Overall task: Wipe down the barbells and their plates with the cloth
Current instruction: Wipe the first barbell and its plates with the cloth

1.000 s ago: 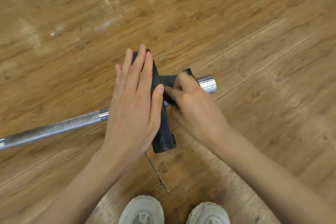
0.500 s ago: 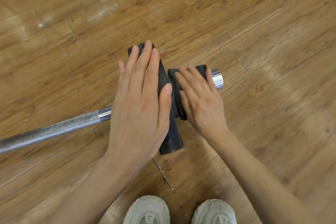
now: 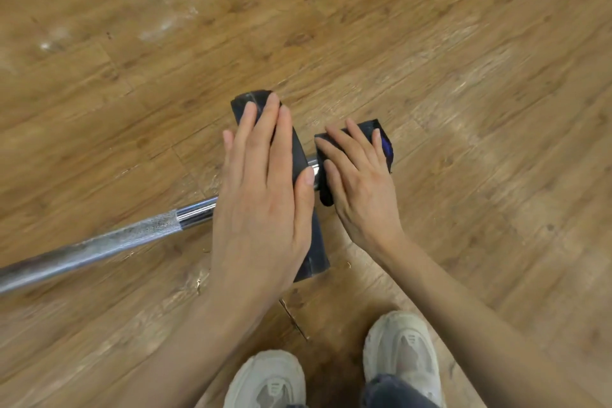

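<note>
From the head camera I see my left hand (image 3: 261, 209) lying flat with straight fingers on the rim of the black plate (image 3: 303, 156), which stands on edge on the wooden floor (image 3: 463, 76). The plate sits near the end of the steel barbell (image 3: 99, 248), whose shaft runs off to the left. My right hand (image 3: 359, 182) presses the dark cloth (image 3: 385, 146) over the bar's end, fingers spread and fairly straight. My pale shoes (image 3: 400, 351) show below.
</note>
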`<state>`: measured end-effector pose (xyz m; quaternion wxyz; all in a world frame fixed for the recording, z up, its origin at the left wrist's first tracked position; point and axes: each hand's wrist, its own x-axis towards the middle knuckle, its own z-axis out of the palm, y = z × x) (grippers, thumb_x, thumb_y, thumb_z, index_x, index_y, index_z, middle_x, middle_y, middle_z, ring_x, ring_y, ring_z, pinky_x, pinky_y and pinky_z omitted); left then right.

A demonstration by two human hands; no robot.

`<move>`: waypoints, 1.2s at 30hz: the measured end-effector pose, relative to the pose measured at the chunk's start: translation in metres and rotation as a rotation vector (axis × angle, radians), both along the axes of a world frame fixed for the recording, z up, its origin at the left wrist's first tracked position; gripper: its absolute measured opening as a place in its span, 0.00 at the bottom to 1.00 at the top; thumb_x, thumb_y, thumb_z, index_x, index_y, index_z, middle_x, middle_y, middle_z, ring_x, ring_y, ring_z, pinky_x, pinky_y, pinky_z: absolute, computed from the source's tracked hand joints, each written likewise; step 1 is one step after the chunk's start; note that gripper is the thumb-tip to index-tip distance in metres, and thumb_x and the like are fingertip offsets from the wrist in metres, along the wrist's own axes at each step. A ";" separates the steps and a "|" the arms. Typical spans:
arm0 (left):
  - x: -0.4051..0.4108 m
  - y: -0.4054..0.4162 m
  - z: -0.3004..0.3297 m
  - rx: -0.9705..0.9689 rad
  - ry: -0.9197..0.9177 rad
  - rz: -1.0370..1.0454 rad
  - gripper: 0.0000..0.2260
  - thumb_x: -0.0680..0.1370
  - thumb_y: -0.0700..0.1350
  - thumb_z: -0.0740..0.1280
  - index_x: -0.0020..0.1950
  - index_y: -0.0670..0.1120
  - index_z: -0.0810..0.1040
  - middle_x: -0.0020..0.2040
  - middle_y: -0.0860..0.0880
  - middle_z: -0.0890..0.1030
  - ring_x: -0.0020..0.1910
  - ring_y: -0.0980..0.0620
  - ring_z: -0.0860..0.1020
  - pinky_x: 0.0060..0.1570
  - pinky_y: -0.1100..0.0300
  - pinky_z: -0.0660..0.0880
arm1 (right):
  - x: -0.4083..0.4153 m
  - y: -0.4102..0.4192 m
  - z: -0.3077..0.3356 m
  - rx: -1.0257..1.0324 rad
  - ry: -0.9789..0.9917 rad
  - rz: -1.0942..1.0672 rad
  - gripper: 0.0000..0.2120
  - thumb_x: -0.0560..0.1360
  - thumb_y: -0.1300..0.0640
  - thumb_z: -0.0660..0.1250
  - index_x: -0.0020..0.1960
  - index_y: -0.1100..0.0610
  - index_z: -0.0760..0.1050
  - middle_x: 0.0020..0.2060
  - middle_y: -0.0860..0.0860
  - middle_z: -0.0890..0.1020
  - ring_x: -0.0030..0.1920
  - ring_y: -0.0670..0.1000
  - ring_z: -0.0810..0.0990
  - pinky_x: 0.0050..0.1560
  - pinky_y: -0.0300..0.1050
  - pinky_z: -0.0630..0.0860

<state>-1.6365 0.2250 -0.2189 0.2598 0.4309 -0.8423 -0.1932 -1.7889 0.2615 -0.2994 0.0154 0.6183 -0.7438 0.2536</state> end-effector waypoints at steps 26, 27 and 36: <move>-0.018 -0.016 -0.001 -0.015 -0.013 0.151 0.22 0.86 0.45 0.49 0.78 0.38 0.64 0.79 0.45 0.64 0.80 0.49 0.57 0.79 0.60 0.42 | -0.040 -0.011 -0.025 -0.115 0.142 -0.069 0.23 0.87 0.52 0.47 0.71 0.59 0.74 0.71 0.54 0.76 0.75 0.58 0.66 0.80 0.53 0.42; -0.018 -0.020 0.001 -0.001 -0.007 0.167 0.22 0.86 0.45 0.50 0.78 0.38 0.64 0.79 0.45 0.65 0.80 0.50 0.58 0.79 0.61 0.42 | -0.025 -0.017 -0.024 -0.102 0.116 -0.056 0.24 0.87 0.51 0.46 0.72 0.59 0.73 0.71 0.54 0.75 0.75 0.59 0.66 0.79 0.54 0.42; -0.019 -0.070 0.013 0.148 -0.096 0.180 0.22 0.86 0.47 0.49 0.79 0.41 0.65 0.78 0.47 0.66 0.79 0.54 0.59 0.78 0.63 0.42 | -0.035 -0.037 -0.022 -0.094 0.128 0.024 0.23 0.87 0.51 0.47 0.76 0.58 0.69 0.75 0.53 0.70 0.77 0.59 0.63 0.79 0.53 0.42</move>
